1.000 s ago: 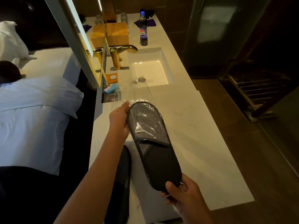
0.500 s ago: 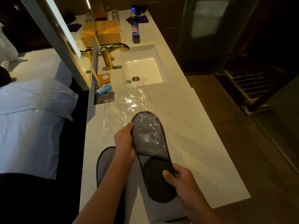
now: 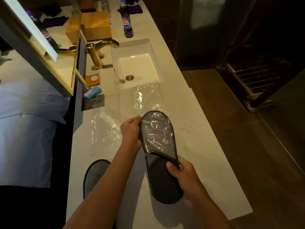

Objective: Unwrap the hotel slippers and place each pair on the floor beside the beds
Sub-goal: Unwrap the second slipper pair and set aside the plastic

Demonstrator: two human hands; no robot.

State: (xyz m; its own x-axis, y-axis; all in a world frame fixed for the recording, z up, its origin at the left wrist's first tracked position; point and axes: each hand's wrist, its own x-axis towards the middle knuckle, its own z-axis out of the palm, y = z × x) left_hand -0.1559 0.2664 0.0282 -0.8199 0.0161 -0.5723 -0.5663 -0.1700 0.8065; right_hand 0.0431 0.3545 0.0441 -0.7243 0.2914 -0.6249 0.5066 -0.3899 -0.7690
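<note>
A dark grey slipper in clear plastic wrap is held above the white countertop. My left hand pinches the wrap at the slipper's toe end on its left side. My right hand grips the slipper near its heel, thumb on the dark sole. A second grey slipper lies flat on the counter under my left forearm, partly hidden. Two empty clear plastic wrappers lie on the counter: one left of my hand, one just before the sink.
Beyond the wrappers are a white sink with a brass tap, a cola bottle, a wooden box and a blue packet. A bed with white linen lies left. Dark wooden floor runs along the right.
The view has tilted down and closer. My left hand has shifted along the toe edge and now pinches the plastic. My right hand has slid up the heel.
</note>
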